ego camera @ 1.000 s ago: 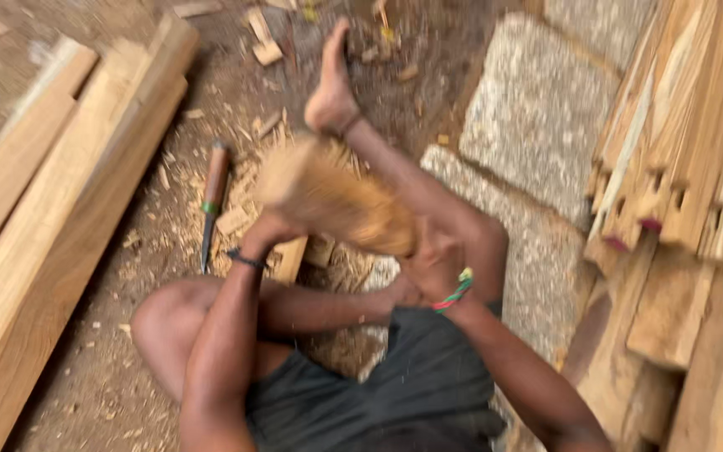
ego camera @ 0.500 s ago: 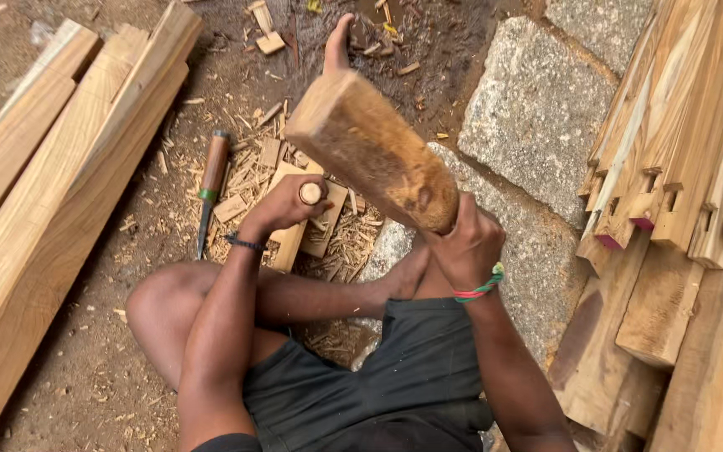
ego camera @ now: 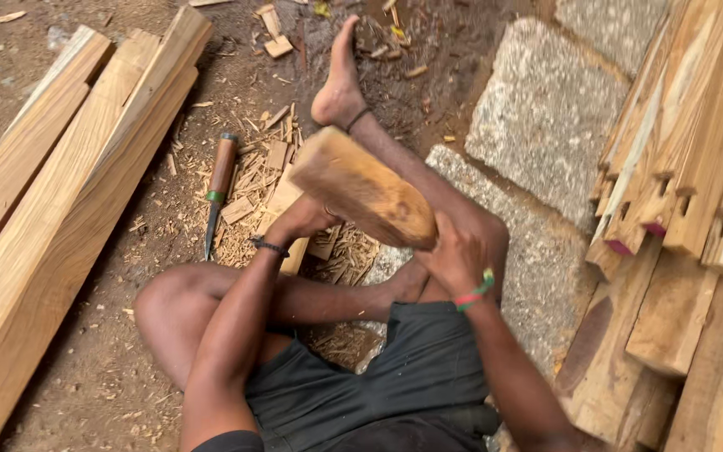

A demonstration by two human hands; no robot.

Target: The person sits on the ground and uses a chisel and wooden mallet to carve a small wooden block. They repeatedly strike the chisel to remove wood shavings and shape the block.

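The right hand (ego camera: 453,255) is gripping the near end of a thick wooden mallet (ego camera: 364,188), fingers wrapped tight around it, and the mallet is slanting up and away to the left, its far end sitting above the left hand (ego camera: 303,219). The left hand is closing on something below the mallet; the mallet is hiding what it is holding, so I cannot tell what is in it. Under that hand a small wood block (ego camera: 286,209) is lying among chips (ego camera: 253,180). Just left of the left hand, a chisel (ego camera: 217,188) with a brown handle is lying on the dirt, untouched. Further left, long planks (ego camera: 52,192) are lying side by side. To the right of the right hand, stone slabs (ego camera: 546,125) and stacked notched timbers (ego camera: 679,167) are sitting.
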